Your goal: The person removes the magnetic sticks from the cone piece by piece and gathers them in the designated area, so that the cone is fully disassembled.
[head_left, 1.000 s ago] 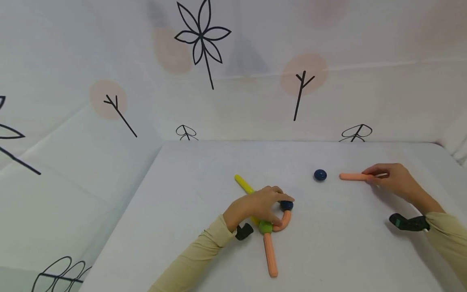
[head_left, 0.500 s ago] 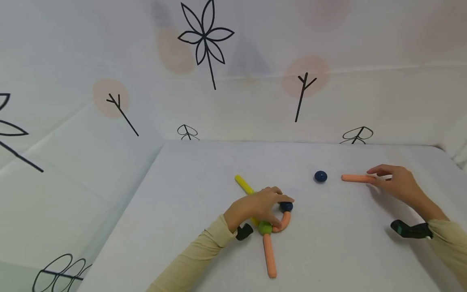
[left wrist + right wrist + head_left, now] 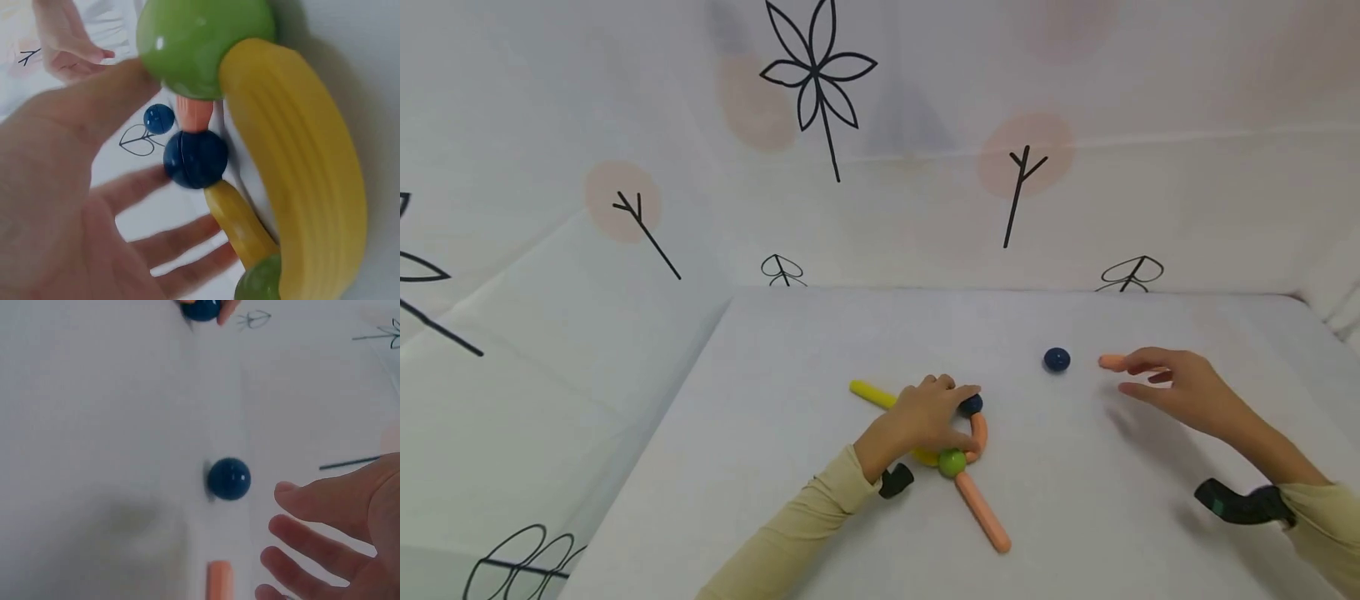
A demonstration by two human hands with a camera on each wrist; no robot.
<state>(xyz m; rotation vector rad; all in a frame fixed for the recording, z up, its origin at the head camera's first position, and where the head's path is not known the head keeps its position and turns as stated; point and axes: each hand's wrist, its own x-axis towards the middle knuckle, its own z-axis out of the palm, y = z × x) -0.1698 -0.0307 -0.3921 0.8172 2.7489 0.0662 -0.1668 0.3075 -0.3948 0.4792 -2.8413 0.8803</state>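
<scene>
A joined ring of magnetic balls and rods lies under my left hand [image 3: 917, 421]. The hand pinches it, thumb beside the green ball [image 3: 952, 462] and a finger on the blue ball [image 3: 972, 404]. A curved orange rod [image 3: 980, 433] joins that side, and in the left wrist view a curved yellow rod [image 3: 300, 169] bends from the green ball. One straight orange rod [image 3: 983, 512] and a yellow rod [image 3: 872, 394] stick outward. My right hand [image 3: 1180, 387] holds nothing, fingers spread, over a loose orange rod [image 3: 220, 580] that it partly hides in the head view.
A loose blue ball [image 3: 1057, 360] sits on the white table [image 3: 1075, 517], left of the loose orange rod. Behind the table hangs a white cloth [image 3: 910, 217] with black plant drawings. Dark wrist cameras [image 3: 1243, 502] jut from the sleeves.
My right hand has let go of the loose orange rod and moved left and nearer. My left hand has turned the joined ring, so its straight orange rod now points to the lower right.
</scene>
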